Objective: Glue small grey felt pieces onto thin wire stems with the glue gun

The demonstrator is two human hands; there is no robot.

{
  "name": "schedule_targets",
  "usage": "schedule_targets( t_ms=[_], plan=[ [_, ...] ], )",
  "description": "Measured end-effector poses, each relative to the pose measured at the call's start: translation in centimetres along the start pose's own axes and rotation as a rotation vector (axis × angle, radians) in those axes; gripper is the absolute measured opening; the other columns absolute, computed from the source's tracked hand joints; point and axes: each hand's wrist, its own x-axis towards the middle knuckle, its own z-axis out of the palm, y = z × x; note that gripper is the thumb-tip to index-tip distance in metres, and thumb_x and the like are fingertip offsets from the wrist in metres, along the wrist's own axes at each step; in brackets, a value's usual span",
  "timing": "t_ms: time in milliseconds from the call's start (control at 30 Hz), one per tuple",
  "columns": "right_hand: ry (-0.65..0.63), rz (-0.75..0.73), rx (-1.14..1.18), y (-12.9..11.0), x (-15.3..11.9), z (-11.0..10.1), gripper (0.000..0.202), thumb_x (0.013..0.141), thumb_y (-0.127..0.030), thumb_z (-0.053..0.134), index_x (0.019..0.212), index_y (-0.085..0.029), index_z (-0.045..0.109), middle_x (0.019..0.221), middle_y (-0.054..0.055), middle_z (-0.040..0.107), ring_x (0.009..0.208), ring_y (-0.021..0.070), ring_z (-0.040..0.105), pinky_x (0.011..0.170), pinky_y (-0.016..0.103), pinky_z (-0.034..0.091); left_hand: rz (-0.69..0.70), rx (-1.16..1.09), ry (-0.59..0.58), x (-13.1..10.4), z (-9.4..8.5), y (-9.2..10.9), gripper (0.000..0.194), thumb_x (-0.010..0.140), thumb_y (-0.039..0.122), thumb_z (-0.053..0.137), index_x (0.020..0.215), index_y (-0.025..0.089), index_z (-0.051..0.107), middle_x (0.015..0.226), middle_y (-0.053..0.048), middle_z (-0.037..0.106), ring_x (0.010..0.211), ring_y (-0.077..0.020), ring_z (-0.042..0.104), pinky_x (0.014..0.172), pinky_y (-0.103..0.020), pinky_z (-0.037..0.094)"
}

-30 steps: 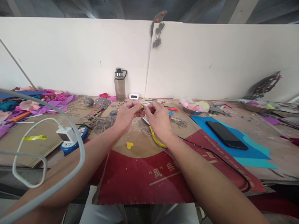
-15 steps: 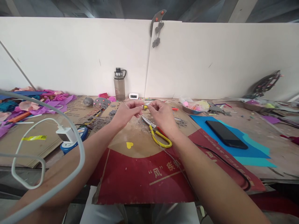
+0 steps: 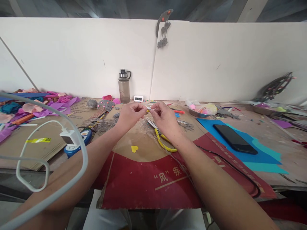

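My left hand (image 3: 131, 115) and my right hand (image 3: 165, 117) meet over the cardboard, both closed in a pinch. Between their fingertips is a small yellow piece (image 3: 148, 111), with something thin and whitish beside it; the fingers hide most of it. Just below my right hand lie yellow-handled scissors (image 3: 158, 137), their blades pointing up and left. A yellow paper heart (image 3: 134, 149) rests on the cardboard (image 3: 124, 143), nearer to me. Grey wire or cord (image 3: 102, 124) is tangled left of my left hand.
A bottle (image 3: 124, 88) and a small clock (image 3: 138, 98) stand by the white board. At right, a black phone (image 3: 235, 138) lies on blue sheets (image 3: 261, 155). A white cable (image 3: 85, 156) loops across the left, near a blue tape measure (image 3: 85, 137). Coloured scraps (image 3: 52, 103) lie far left.
The view has shifted slightly. My fingers have closed further over the small yellow piece, and less of it shows. My right hand covers more of the scissors' handles.
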Motion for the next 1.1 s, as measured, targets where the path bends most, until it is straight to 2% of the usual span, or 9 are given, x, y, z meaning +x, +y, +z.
schedule_targets(
  t_ms=[233,367,567,733,867,967,1100],
  plan=[
    [0.004,0.053,0.096,0.0,-0.1,0.3,0.008,0.083,-0.025,0.049,0.086,-0.02,0.055,0.063,-0.005,0.047,0.058,0.0119,0.043,0.061,0.025,0.036,-0.022,-0.108,-0.009,0.2,0.2,-0.6,0.017,0.076,0.03,0.058,0.066,0.016,0.06,0.058,0.0,0.059,0.045,-0.0067,0.046,0.048,-0.021,0.039],
    [0.017,0.067,0.11,0.0,-0.1,0.3,0.009,0.082,-0.026,0.05,0.081,-0.019,0.056,0.065,-0.003,0.051,0.059,0.0119,0.044,0.06,0.025,0.035,-0.03,-0.128,-0.005,0.2,0.3,-0.5,0.018,0.076,0.031,0.06,0.067,0.016,0.06,0.058,0.0,0.06,0.045,-0.0066,0.047,0.048,-0.021,0.039],
    [-0.002,0.038,0.042,-0.1,0.0,0.2,0.018,0.083,-0.027,0.049,0.068,-0.019,0.054,0.062,-0.002,0.051,0.059,0.012,0.043,0.062,0.025,0.034,-0.018,-0.048,0.104,0.5,0.0,-1.5,0.017,0.076,0.033,0.062,0.072,0.016,0.064,0.058,0.0,0.062,0.043,-0.007,0.048,0.045,-0.02,0.039],
    [-0.158,-0.007,0.065,-0.9,-0.2,0.1,0.02,0.086,-0.028,0.047,0.074,-0.018,0.059,0.066,-0.001,0.055,0.064,0.0125,0.047,0.064,0.025,0.035,-0.062,-0.101,0.257,1.7,-1.1,-3.3,0.02,0.076,0.034,0.063,0.074,0.015,0.066,0.054,-0.001,0.062,0.038,-0.0074,0.048,0.04,-0.02,0.036],
    [-0.321,-0.09,0.098,-1.6,-0.5,-0.1,0.022,0.088,-0.03,0.047,0.08,-0.019,0.063,0.07,-0.001,0.059,0.067,0.0128,0.049,0.066,0.025,0.037,-0.144,-0.466,0.444,3.0,-2.3,-4.5,0.012,0.072,0.025,0.065,0.073,0.014,0.063,0.058,-0.001,0.061,0.051,-0.01,0.06,0.043,-0.018,0.039],
    [-0.487,-0.14,0.106,-1.6,-0.6,-0.3,0.024,0.089,-0.032,0.046,0.083,-0.02,0.066,0.077,-0.001,0.063,0.07,0.0131,0.051,0.067,0.025,0.037,-0.173,-0.718,0.508,3.5,-3.3,-5.0,0.011,0.07,0.021,0.068,0.072,0.013,0.06,0.06,-0.001,0.061,0.063,-0.0104,0.065,0.048,-0.016,0.043],
    [-0.692,-0.106,0.04,-0.6,-0.5,-0.9,0.027,0.087,-0.035,0.047,0.071,-0.021,0.064,0.065,-0.004,0.058,0.063,0.0129,0.048,0.059,0.024,0.034,-0.21,-0.816,0.529,3.7,-4.0,-5.1,0.013,0.069,0.019,0.069,0.071,0.013,0.058,0.061,0.0,0.06,0.063,-0.0084,0.064,0.047,-0.014,0.042]
  ],
)
